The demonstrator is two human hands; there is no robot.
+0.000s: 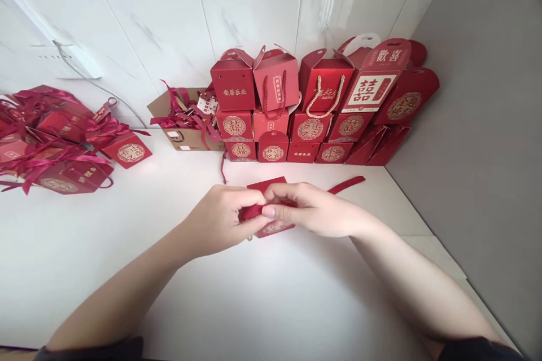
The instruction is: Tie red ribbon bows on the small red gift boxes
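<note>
A small red gift box with a gold print stands on the white table in front of me, partly covered by my hands. Over its top, my left hand is closed on a dark red ribbon. My right hand pinches the same ribbon, its thumb close to the left fingertips. One ribbon tail sticks out to the right behind my right hand. Whether the ribbon is knotted is hidden by my fingers.
Stacked red gift boxes stand against the tiled wall. Left of them is a cardboard box full of ribbons and tags. Ribboned boxes are heaped at the far left, near a cable. A grey panel bounds the right side.
</note>
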